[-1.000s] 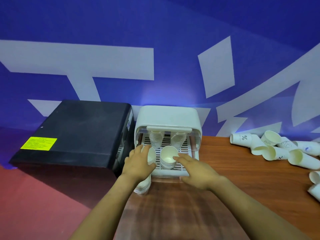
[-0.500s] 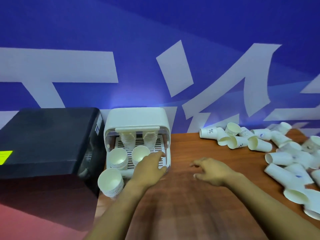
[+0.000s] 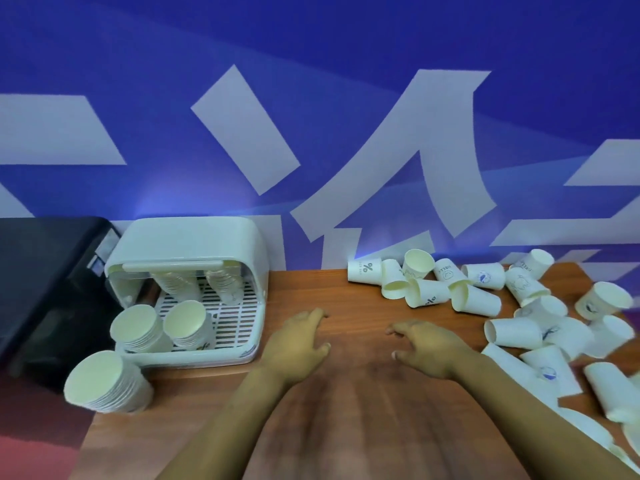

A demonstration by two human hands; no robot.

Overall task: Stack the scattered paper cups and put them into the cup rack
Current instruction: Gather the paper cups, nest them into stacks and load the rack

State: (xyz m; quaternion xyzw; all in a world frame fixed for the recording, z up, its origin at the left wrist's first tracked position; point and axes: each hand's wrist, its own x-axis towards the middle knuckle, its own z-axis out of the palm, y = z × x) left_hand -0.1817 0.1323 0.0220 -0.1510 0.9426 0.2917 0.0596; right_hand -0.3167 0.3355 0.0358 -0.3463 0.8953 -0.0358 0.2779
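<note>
Both hands have been withdrawn from the white plastic cup rack point(image 3: 187, 289). The left hand point(image 3: 294, 344) and right hand point(image 3: 429, 348) are held over the brown wooden table point(image 3: 346, 427), fingers relaxed and spread, nothing grasped. Four stacks are seated in the rack. The scattered white paper cups point(image 3: 485, 299) lie at the right, so another stack is judged next.

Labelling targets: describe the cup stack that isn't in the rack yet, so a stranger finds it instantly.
Find the white plastic cup rack at the wooden table's left end. In front of its left corner, the tall stack of white paper cups stands on the table edge. Unlike the rack's four stacks, it stands outside the tray.
</note>
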